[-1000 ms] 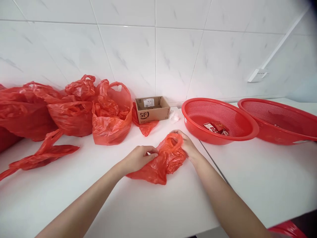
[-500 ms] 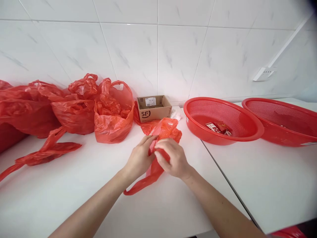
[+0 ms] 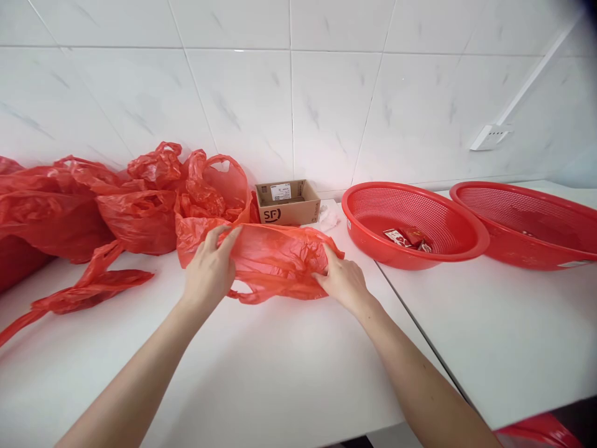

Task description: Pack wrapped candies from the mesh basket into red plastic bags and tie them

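A thin red plastic bag (image 3: 277, 258) is stretched wide between both hands just above the white counter (image 3: 261, 373). My left hand (image 3: 209, 271) pinches its left edge, fingers closed on the plastic. My right hand (image 3: 342, 281) grips its right edge the same way. One handle loop of the bag hangs below near the left hand. Behind the bag stands a small open cardboard box (image 3: 288, 203) against the tiled wall.
A heap of filled red plastic bags (image 3: 140, 205) fills the back left, and a flat empty one (image 3: 79, 292) lies in front of it. Two red mesh baskets (image 3: 413, 224) (image 3: 527, 224) sit at the right; the nearer holds a few small red packets (image 3: 405, 237).
The bag was crumpled on the counter, then lifted with both hands close together. Now the hands have moved apart and pulled it out wide.
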`<state>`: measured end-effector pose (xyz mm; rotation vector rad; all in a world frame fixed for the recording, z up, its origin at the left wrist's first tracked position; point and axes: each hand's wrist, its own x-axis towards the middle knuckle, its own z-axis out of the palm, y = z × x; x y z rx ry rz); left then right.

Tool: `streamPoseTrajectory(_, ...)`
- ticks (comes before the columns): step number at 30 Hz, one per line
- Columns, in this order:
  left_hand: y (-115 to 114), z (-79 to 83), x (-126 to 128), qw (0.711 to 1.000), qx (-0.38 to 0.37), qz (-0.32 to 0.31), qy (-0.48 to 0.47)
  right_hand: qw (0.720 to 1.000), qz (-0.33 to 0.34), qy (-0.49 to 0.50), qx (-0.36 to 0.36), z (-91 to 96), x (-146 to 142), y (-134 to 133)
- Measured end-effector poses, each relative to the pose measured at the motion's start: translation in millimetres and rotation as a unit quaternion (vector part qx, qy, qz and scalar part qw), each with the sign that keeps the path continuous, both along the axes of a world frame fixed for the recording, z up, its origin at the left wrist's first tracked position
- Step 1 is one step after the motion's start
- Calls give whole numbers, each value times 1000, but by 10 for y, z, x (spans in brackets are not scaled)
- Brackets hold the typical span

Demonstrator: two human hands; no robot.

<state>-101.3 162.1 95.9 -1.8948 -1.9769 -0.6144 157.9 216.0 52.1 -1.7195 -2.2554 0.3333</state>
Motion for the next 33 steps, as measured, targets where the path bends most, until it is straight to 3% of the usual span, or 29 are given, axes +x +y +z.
streamPoseTrajectory(3,-180,-49,270,996,66,-44,30,999,4,16,-34,-57,-47,-9)
streamPoseTrajectory(5,-311,-106,502,989,74,-121,33,999,10,22,-30,-95,-67,-19)
streamPoseTrajectory(8,-411,-248,739,970,-36,-233,51,999,32,23,-19,-139,-100,-50)
streamPoseTrajectory(11,-376,-405,768,952,-180,-238,76,994,67,66,48,-175,-172,-92)
streamPoseTrajectory(13,-343,-456,722,936,-236,-243,92,981,128,95,108,-189,-238,-99)
streamPoseTrajectory(16,-375,-398,639,917,-273,-268,116,975,200,44,87,-160,-289,-11)
streamPoseTrajectory(19,-495,-222,539,896,-332,-273,108,989,146,-28,-12,-68,-198,193)
streamPoseTrajectory(22,-610,-53,420,897,-366,-221,109,993,97,-43,-48,72,-19,328)
streamPoseTrajectory(25,-672,41,343,907,-348,-211,107,988,133,-28,-68,295,136,207)
streamPoseTrajectory(29,-667,114,326,927,-247,-281,23,950,262,137,-96,711,375,-123)
streamPoseTrajectory(31,-624,133,306,944,-148,-294,3,950,230,203,-60,865,591,-160)
streamPoseTrajectory(33,-575,111,256,960,-78,-268,10,977,129,168,3,910,870,-87)
